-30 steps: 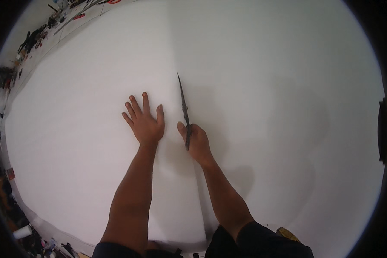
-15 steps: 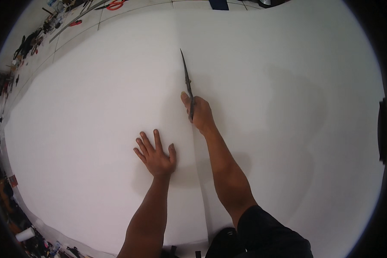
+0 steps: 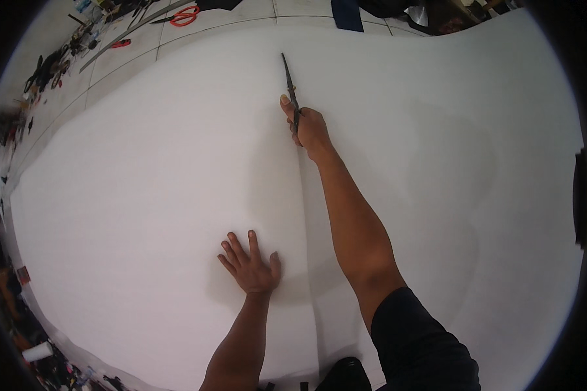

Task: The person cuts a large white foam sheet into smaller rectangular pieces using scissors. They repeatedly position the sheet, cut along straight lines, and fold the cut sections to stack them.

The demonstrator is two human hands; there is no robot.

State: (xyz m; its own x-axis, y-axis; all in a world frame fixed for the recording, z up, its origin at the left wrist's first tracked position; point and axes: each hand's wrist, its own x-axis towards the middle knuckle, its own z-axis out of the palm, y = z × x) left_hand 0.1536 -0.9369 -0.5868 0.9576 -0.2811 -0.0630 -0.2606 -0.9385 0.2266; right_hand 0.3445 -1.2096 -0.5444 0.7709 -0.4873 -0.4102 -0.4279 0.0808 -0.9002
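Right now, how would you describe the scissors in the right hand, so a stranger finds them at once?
Start at the broad white sheet. Toward its far edge, the right hand grips the dark scissors, tips forward. Their handles are dark, unlike the red-handled scissors on the tiled floor.

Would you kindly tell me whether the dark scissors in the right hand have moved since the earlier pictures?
Yes: the dark scissors in the right hand have moved forward, nearer the tiled floor beyond the white sheet.
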